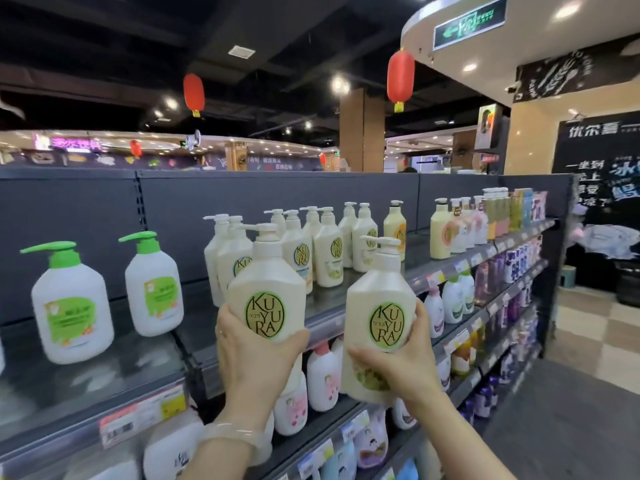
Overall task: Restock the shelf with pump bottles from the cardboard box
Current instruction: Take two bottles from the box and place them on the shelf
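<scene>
The long dark grey metal shelf [329,306] has a cluster of cream pump bottles [325,244] standing on its top tier. In front of its edge, the left hand [254,355] is wrapped round one cream plastic pump bottle with a green oval label [266,289], and the right hand [398,358] is clamped on a matching second bottle [379,317]. Both are held upright, side by side but not touching.

red lanterns [400,77] hang from dark ceiling | green exit sign [470,24] upper right | brown pillar [362,129] behind | checkered floor [595,337] at right
</scene>
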The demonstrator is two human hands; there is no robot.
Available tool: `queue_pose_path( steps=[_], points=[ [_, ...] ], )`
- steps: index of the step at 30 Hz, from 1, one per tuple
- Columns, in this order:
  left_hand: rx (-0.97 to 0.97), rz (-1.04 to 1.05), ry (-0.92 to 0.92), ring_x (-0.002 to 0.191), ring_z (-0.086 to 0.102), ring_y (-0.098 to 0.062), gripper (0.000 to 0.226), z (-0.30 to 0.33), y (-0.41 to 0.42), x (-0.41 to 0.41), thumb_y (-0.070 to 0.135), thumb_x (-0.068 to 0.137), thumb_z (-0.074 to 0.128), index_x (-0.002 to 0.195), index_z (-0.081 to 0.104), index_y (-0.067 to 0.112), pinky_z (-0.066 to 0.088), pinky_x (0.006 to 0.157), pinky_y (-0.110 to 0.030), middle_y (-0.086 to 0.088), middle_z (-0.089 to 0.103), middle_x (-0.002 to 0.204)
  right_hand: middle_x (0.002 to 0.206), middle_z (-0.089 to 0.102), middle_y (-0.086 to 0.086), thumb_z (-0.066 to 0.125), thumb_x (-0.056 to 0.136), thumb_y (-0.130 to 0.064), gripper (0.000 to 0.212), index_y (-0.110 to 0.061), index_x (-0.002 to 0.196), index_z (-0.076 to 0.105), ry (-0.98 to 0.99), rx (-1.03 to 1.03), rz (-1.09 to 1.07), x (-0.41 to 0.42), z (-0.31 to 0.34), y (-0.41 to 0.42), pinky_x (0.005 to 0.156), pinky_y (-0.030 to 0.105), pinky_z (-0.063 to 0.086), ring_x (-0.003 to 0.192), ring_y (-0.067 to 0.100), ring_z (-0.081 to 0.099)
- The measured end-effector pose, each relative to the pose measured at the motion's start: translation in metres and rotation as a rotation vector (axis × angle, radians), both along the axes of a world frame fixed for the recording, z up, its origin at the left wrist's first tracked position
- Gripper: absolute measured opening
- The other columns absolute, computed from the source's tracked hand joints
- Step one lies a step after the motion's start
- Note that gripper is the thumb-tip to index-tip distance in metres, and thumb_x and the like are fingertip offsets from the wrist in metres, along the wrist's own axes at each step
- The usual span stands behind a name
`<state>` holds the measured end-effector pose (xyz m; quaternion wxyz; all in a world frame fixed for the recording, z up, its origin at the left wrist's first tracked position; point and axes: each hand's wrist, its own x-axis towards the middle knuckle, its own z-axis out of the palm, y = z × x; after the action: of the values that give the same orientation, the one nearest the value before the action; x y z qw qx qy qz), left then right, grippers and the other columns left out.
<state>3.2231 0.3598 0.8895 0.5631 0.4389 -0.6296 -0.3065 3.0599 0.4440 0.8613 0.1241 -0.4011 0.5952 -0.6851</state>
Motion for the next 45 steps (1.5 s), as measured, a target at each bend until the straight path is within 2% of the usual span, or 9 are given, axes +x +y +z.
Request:
queue_pose_path(
  steps=[5, 9, 13, 17, 22, 28, 36, 41, 45],
  points=[
    [-0.018, 0.018, -0.028, 0.122, 0.041, -0.029, 0.108, 0.010, -0.024, -0.046, 0.026, 0.050, 0.088, 0.136, 0.025, 0.010, 0.040, 0.101, -0.045, -0.008, 0.041, 0.132, 0.111, 0.054, -0.001, 0.087, 0.053, 0.000, 0.098, -0.033, 0.124, 0.028, -0.019, -0.050, 0.030, -0.056, -0.001, -0.030, 0.078, 0.030, 0.048, 0.102, 0.011, 0.056],
    [-0.042, 0.064, -0.015, 0.126, 0.038, -0.027, 0.110, 0.016, -0.035, -0.094, 0.026, 0.052, 0.088, 0.139, 0.022, 0.011, 0.037, 0.105, -0.042, -0.007, 0.038, 0.135, 0.110, 0.051, -0.009, 0.086, 0.056, 0.000, 0.096, -0.035, 0.123, 0.026, 0.012, -0.071, 0.080, -0.109, 0.005, -0.056, 0.074, 0.023, 0.044, 0.099, 0.001, 0.051],
    [-0.056, 0.129, -0.012, 0.119, 0.041, -0.026, 0.098, 0.016, -0.049, -0.155, 0.026, 0.051, 0.088, 0.128, 0.030, 0.011, 0.037, 0.094, -0.035, -0.005, 0.042, 0.125, 0.115, 0.050, -0.006, 0.087, 0.055, -0.003, 0.099, -0.033, 0.128, 0.027, 0.031, -0.066, 0.136, -0.181, 0.010, -0.087, 0.085, 0.033, 0.047, 0.105, 0.009, 0.053],
    [-0.017, 0.218, 0.017, 0.120, 0.042, -0.026, 0.102, 0.012, -0.058, -0.218, 0.027, 0.049, 0.088, 0.130, 0.029, 0.010, 0.039, 0.097, -0.037, -0.006, 0.043, 0.128, 0.118, 0.052, -0.001, 0.089, 0.049, -0.011, 0.105, -0.029, 0.132, 0.027, 0.056, -0.031, 0.196, -0.263, 0.015, -0.115, 0.094, 0.044, 0.047, 0.110, 0.018, 0.054],
    [0.026, 0.326, 0.019, 0.113, 0.044, -0.023, 0.097, 0.013, -0.062, -0.274, 0.030, 0.049, 0.086, 0.127, 0.031, 0.015, 0.044, 0.095, -0.039, 0.000, 0.044, 0.119, 0.122, 0.050, 0.002, 0.087, 0.054, -0.002, 0.101, -0.025, 0.132, 0.027, 0.063, -0.061, 0.273, -0.329, 0.034, -0.158, 0.094, 0.042, 0.048, 0.113, 0.020, 0.053],
    [0.043, 0.400, -0.009, 0.112, 0.046, -0.022, 0.098, 0.013, -0.068, -0.307, 0.029, 0.047, 0.086, 0.127, 0.031, 0.019, 0.045, 0.096, -0.043, 0.000, 0.047, 0.119, 0.111, 0.049, -0.006, 0.086, 0.054, 0.003, 0.099, -0.027, 0.127, 0.027, 0.106, -0.110, 0.394, -0.343, 0.039, -0.207, 0.084, 0.029, 0.048, 0.103, 0.011, 0.053],
    [0.013, 0.419, -0.011, 0.108, 0.049, -0.022, 0.095, 0.020, -0.087, -0.315, 0.030, 0.045, 0.088, 0.123, 0.033, 0.021, 0.048, 0.092, -0.046, 0.001, 0.048, 0.116, 0.126, 0.047, 0.003, 0.089, 0.047, -0.007, 0.109, -0.022, 0.134, 0.025, 0.125, -0.090, 0.436, -0.356, 0.026, -0.249, 0.101, 0.043, 0.046, 0.117, 0.019, 0.049],
    [-0.005, 0.430, 0.035, 0.103, 0.047, -0.018, 0.091, 0.021, -0.100, -0.314, 0.025, 0.048, 0.088, 0.121, 0.034, 0.021, 0.040, 0.082, -0.032, 0.003, 0.047, 0.114, 0.126, 0.045, 0.001, 0.087, 0.053, 0.000, 0.107, -0.021, 0.136, 0.023, 0.125, -0.072, 0.446, -0.363, 0.016, -0.259, 0.096, 0.031, 0.042, 0.116, 0.017, 0.047],
    [-0.018, 0.432, 0.046, 0.107, 0.045, -0.020, 0.094, 0.019, -0.112, -0.319, 0.025, 0.048, 0.088, 0.124, 0.034, 0.016, 0.042, 0.089, -0.034, 0.001, 0.045, 0.115, 0.121, 0.044, -0.004, 0.087, 0.053, 0.001, 0.101, -0.024, 0.130, 0.026, 0.170, -0.073, 0.474, -0.362, 0.013, -0.264, 0.089, 0.019, 0.040, 0.107, 0.002, 0.049]
  ],
)
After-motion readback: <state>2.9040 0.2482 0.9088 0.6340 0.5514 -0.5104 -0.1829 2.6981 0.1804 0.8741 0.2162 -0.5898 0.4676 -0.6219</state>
